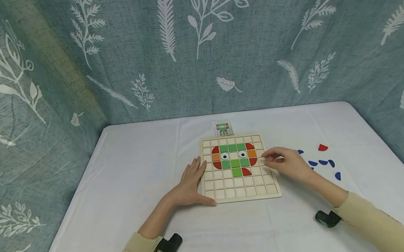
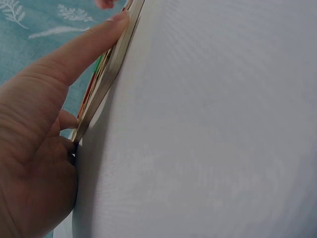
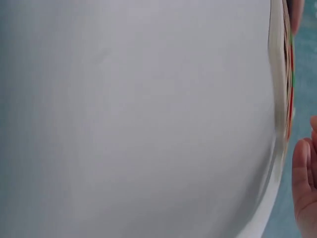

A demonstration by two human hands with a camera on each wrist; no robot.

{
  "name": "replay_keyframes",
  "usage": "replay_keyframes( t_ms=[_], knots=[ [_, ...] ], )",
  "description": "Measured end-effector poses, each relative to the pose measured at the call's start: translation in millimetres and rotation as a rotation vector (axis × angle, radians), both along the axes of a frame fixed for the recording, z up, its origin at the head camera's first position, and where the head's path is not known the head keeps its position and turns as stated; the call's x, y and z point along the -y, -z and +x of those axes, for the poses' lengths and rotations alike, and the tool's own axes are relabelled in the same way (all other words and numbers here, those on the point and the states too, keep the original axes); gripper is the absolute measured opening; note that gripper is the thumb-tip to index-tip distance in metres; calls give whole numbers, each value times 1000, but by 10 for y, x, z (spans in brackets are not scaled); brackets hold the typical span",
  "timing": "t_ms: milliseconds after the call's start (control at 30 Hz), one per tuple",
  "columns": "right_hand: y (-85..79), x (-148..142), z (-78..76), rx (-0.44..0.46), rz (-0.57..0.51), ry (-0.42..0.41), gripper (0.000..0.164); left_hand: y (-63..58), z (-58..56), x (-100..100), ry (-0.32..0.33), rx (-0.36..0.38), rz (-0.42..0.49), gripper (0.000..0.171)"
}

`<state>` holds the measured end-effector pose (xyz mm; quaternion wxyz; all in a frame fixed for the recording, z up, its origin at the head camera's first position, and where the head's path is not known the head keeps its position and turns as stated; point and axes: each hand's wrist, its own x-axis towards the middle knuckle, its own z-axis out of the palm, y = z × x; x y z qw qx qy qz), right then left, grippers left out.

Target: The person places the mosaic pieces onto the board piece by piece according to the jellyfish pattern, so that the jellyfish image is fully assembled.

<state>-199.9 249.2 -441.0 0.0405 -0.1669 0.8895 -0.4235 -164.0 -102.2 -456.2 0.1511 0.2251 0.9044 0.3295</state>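
A square wooden grid board (image 1: 230, 193) lies on the table, with red, orange and green tiles and two eye tiles set in its upper and middle squares. My left hand (image 1: 189, 185) is spread along the board's left side, fingers at the left edge and thumb at the front corner. In the left wrist view the thumb (image 2: 91, 47) lies straight against the board's rim (image 2: 111, 74). My right hand (image 1: 289, 163) hovers at the board's right edge, fingers loosely bent, with no piece showing between thumb and fingertips. A red quarter-circle tile (image 1: 246, 171) sits beside a green square (image 1: 237, 172).
Right of the board lie several blue half-round pieces (image 1: 323, 162) and a loose red quarter-circle piece (image 1: 323, 147), some partly hidden behind the right hand. A small printed pattern card (image 1: 223, 128) is behind the board. A patterned curtain (image 1: 186, 85) hangs past the white table's (image 1: 139, 162) far edge.
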Motion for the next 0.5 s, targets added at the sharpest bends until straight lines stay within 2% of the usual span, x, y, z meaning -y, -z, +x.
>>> replay_keyframes(
  t_ms=[233, 433, 500],
  knots=[
    [-51, -500, 52, -42, 74, 154, 27, -1, 2, -1, 1, -2, -8, 128],
    [-75, -900, 7, -114, 158, 242, 31, 1, 2, 5, -2, 0, -15, 128],
    [-66, -1015, -10, -111, 193, 281, 32, 2, 1, 3, -2, -1, -14, 128]
  ],
)
